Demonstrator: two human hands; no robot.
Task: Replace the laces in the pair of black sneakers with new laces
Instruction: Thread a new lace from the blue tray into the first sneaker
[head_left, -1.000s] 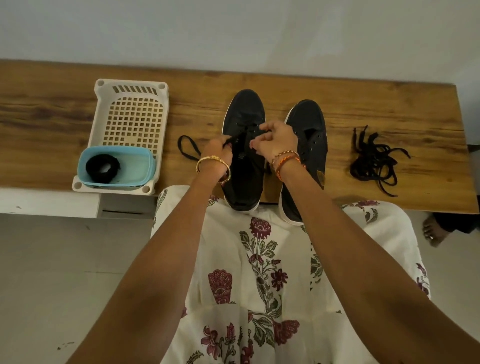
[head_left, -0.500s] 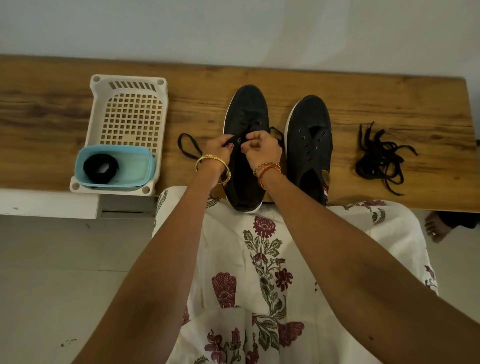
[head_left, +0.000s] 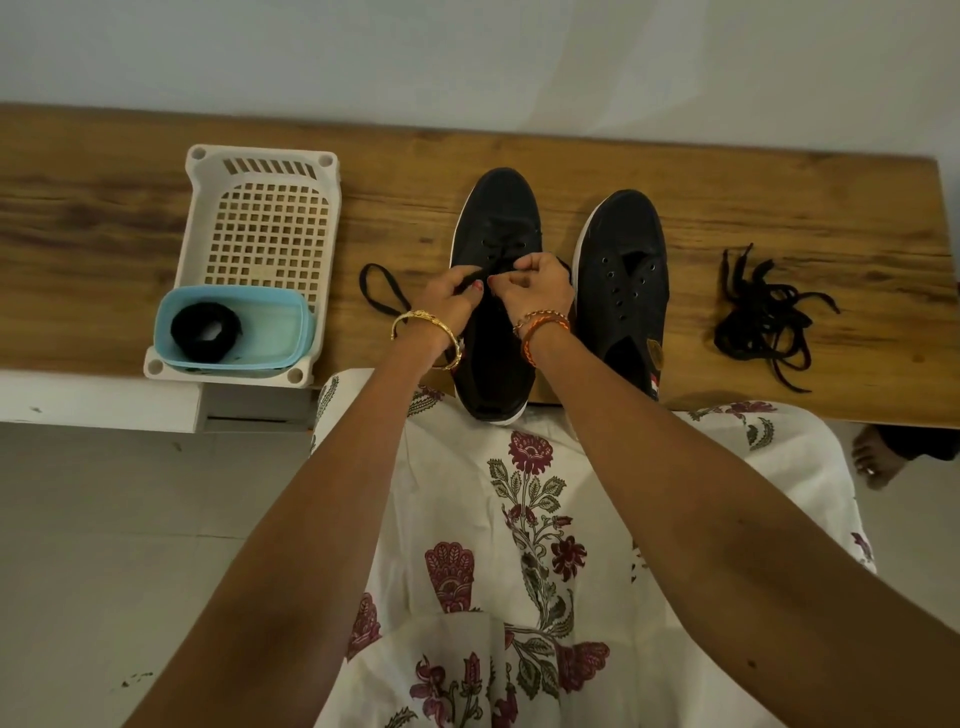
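Here, two black sneakers stand side by side on a wooden bench (head_left: 779, 208). The left hand (head_left: 457, 299) and right hand (head_left: 535, 286) each pinch the lace (head_left: 382, 291) over the left sneaker (head_left: 496, 218); its free end loops leftward on the bench. The right sneaker (head_left: 623, 280) has bare eyelets. A lace pile (head_left: 763, 317) lies to the right, well apart. A white basket (head_left: 262, 171) holds a blue tub (head_left: 291, 317) with a black coil (head_left: 205, 326).

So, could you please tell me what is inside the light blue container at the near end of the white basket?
The light blue container holds one coiled bundle of black lace. Its pale floor shows through the coil's middle; anything beneath the coil is covered.
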